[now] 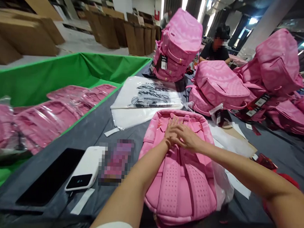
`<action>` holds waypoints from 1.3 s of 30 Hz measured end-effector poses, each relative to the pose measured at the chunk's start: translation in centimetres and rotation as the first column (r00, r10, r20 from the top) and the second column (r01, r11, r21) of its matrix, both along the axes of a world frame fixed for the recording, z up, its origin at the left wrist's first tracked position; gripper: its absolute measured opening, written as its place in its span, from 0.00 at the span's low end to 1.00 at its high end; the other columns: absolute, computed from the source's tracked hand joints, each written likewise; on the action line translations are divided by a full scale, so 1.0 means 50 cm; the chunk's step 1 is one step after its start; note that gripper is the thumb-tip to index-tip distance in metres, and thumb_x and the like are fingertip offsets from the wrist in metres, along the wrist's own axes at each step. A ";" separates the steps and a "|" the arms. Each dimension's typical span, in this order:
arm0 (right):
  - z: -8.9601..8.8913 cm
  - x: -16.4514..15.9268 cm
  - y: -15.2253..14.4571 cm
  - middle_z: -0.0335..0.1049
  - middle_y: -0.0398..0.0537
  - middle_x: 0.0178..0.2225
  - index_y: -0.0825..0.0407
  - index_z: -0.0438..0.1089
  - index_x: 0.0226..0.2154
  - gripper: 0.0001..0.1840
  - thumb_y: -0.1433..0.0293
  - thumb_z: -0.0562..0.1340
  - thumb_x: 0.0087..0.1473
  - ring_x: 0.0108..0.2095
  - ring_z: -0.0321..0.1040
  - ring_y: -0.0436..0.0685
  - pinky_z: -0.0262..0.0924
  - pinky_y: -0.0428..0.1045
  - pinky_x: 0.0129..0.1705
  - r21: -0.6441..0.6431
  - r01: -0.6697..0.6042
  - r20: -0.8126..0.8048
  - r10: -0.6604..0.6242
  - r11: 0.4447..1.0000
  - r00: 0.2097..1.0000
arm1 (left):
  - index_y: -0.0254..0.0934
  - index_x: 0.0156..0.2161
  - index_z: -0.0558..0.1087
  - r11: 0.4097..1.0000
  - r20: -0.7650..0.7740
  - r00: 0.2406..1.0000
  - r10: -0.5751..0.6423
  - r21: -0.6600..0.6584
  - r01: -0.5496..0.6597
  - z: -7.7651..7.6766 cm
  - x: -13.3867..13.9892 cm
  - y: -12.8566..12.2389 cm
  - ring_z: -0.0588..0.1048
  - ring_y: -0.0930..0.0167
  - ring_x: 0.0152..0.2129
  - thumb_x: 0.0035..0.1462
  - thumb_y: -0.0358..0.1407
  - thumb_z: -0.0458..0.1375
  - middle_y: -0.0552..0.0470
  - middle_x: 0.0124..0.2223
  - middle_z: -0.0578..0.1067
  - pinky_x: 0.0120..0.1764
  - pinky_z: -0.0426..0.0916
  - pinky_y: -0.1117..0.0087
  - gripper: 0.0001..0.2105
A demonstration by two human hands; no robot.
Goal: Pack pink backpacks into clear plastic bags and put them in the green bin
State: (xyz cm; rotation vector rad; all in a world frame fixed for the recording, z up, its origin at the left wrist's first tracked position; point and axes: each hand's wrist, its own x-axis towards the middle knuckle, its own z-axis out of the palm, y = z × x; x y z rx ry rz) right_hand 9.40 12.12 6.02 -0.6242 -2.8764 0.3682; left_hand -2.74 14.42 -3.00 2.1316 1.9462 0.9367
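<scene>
A pink backpack (176,194) lies on the dark-covered table with its padded shoulder straps facing up and its top pointing away from me. My left hand (171,129) rests flat near the upper ends of the straps, its fingers stretched toward the backpack's top. Coming from the other side, my right hand (188,138) reaches across and partly overlaps the left one, fingers extended. Neither hand grips anything that I can see. Clear plastic (223,186) shows along the backpack's right side.
White printed plastic bags (127,100) lie beyond the backpack. Left are a power bank (86,165), a black tablet-like slab (52,177) and a green-walled bin (94,63) with wrapped pink backpacks. More pink backpacks (220,84) stand behind, near a seated person (209,56).
</scene>
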 end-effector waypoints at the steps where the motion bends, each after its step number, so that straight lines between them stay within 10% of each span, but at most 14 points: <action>1: -0.005 0.036 -0.042 0.69 0.57 0.57 0.50 0.67 0.59 0.20 0.61 0.55 0.69 0.58 0.64 0.61 0.59 0.59 0.61 -0.018 -0.035 -0.015 0.035 0.999 0.999 | 0.25 0.59 0.71 1.000 0.018 1.000 -0.010 -0.011 0.010 0.002 0.000 0.002 0.66 0.62 0.64 0.68 0.38 0.52 0.36 0.66 0.68 0.70 0.52 0.54 0.21; 6: -0.083 0.097 -0.151 0.60 0.64 0.66 0.52 0.59 0.68 0.29 0.57 0.52 0.71 0.64 0.59 0.65 0.51 0.66 0.67 0.005 0.043 0.190 -0.043 0.999 0.981 | 0.24 0.63 0.67 0.995 0.034 0.997 -0.075 -0.061 0.077 0.032 -0.003 -0.006 0.55 0.56 0.70 0.67 0.29 0.46 0.33 0.66 0.67 0.71 0.44 0.46 0.22; 10: -0.148 0.087 -0.136 0.63 0.62 0.65 0.53 0.64 0.65 0.27 0.58 0.54 0.70 0.65 0.58 0.65 0.49 0.65 0.69 0.049 0.099 0.130 -0.104 0.994 0.986 | 0.34 0.47 0.76 0.942 0.017 0.948 -0.318 -0.106 0.318 0.085 -0.011 -0.132 0.72 0.63 0.54 0.70 0.34 0.46 0.42 0.52 0.77 0.62 0.64 0.58 0.15; 15: -0.187 0.089 -0.137 0.56 0.60 0.70 0.52 0.60 0.67 0.29 0.60 0.57 0.69 0.67 0.56 0.64 0.49 0.66 0.69 0.068 0.076 0.056 -0.080 0.995 0.995 | 0.39 0.33 0.73 0.537 -0.038 0.538 -0.842 -0.143 0.831 0.103 0.010 -0.329 0.71 0.68 0.30 0.72 0.44 0.47 0.52 0.33 0.76 0.37 0.66 0.67 0.19; 19: -0.201 0.084 -0.132 0.58 0.61 0.68 0.53 0.63 0.65 0.25 0.63 0.53 0.71 0.66 0.57 0.63 0.46 0.66 0.70 0.040 0.148 0.012 -0.148 0.988 0.989 | 0.40 0.26 0.71 0.443 -0.186 0.418 -0.889 -0.122 0.888 0.030 0.044 -0.337 0.68 0.68 0.26 0.68 0.36 0.48 0.51 0.26 0.73 0.35 0.64 0.64 0.18; 25: -0.138 0.090 -0.133 0.71 0.59 0.54 0.54 0.65 0.60 0.26 0.70 0.40 0.71 0.55 0.68 0.60 0.62 0.57 0.59 -0.139 0.394 -0.223 -0.416 0.909 0.882 | 0.38 0.37 0.77 0.627 -0.263 0.586 -0.766 -0.104 0.772 -0.028 0.045 -0.311 0.73 0.63 0.38 0.68 0.36 0.46 0.43 0.37 0.78 0.52 0.66 0.57 0.17; 28: -0.086 0.109 -0.184 0.74 0.57 0.42 0.54 0.71 0.48 0.19 0.67 0.47 0.69 0.46 0.69 0.61 0.63 0.57 0.51 0.039 -0.031 -0.215 0.039 0.999 0.976 | 0.39 0.50 0.77 0.740 -0.283 0.691 -0.665 -0.128 0.660 -0.016 0.027 -0.300 0.71 0.59 0.52 0.67 0.37 0.51 0.43 0.51 0.78 0.63 0.59 0.51 0.15; 31: -0.065 0.121 -0.241 0.73 0.50 0.34 0.51 0.72 0.38 0.13 0.64 0.55 0.67 0.34 0.66 0.57 0.60 0.52 0.40 0.051 -0.561 0.068 0.557 0.827 0.828 | 0.43 0.63 0.69 0.838 -0.296 0.785 -0.544 -0.137 0.529 -0.005 0.005 -0.281 0.60 0.50 0.65 0.68 0.44 0.52 0.42 0.66 0.68 0.67 0.48 0.38 0.22; 39: -0.157 0.098 -0.231 0.73 0.46 0.33 0.52 0.70 0.38 0.07 0.67 0.58 0.65 0.33 0.66 0.54 0.59 0.50 0.37 -0.067 -0.614 0.097 0.618 0.786 0.780 | 0.55 0.69 0.61 0.932 -0.275 0.893 -0.357 -0.170 0.320 -0.026 -0.002 -0.280 0.50 0.48 0.70 0.70 0.47 0.50 0.45 0.72 0.60 0.67 0.45 0.34 0.24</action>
